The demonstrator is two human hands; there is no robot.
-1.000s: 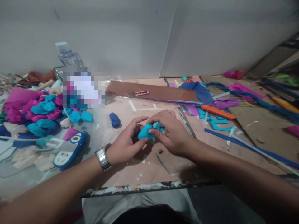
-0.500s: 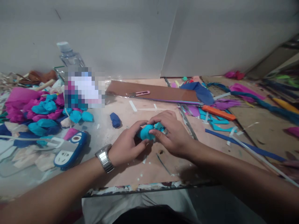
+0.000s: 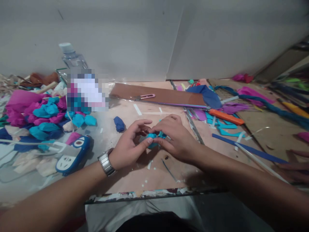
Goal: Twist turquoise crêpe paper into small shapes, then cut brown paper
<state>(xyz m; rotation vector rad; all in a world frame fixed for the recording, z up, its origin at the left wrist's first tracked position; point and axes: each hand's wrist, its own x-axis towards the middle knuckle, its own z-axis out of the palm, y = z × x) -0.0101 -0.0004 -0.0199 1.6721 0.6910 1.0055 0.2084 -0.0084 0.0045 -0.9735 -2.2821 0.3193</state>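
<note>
The table (image 3: 130,177) spans the lower middle of the frame; the brown sheets (image 3: 154,93) lie at its back, upper centre, snips (image 3: 147,96) on top. The power strip (image 3: 73,156) sits at lower left. At centre, the person's left hand (image 3: 135,141) and right hand (image 3: 172,137) close their fingers around the blue paper (image 3: 152,136), fingertips nearly meeting. The navy bundle (image 3: 119,124) lies left of them

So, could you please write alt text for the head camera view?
Two hands pinch a crumpled turquoise piece above a worktable, with colourful crumpled bundles at left and an orange-handled tool at right.
</note>
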